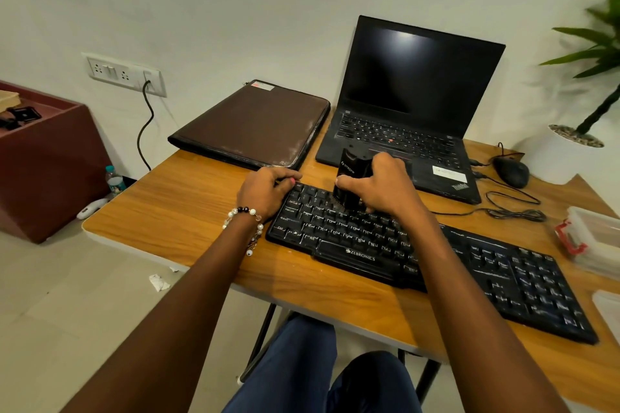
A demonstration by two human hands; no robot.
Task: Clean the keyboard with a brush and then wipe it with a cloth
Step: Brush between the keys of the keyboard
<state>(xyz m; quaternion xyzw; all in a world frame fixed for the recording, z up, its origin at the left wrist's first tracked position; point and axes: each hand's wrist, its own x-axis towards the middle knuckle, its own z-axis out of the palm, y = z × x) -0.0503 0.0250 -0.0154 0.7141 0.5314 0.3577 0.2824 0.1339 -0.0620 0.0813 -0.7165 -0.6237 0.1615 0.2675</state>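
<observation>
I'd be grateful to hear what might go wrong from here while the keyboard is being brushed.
1. The brush in the right hand works the upper left keys, right beside the open laptop; swept dust may land on its keys.
2. The left hand holds only the far left corner of the keyboard, so its long right end could swing toward the plastic box.
3. Hard strokes might loosen a keycap.
</observation>
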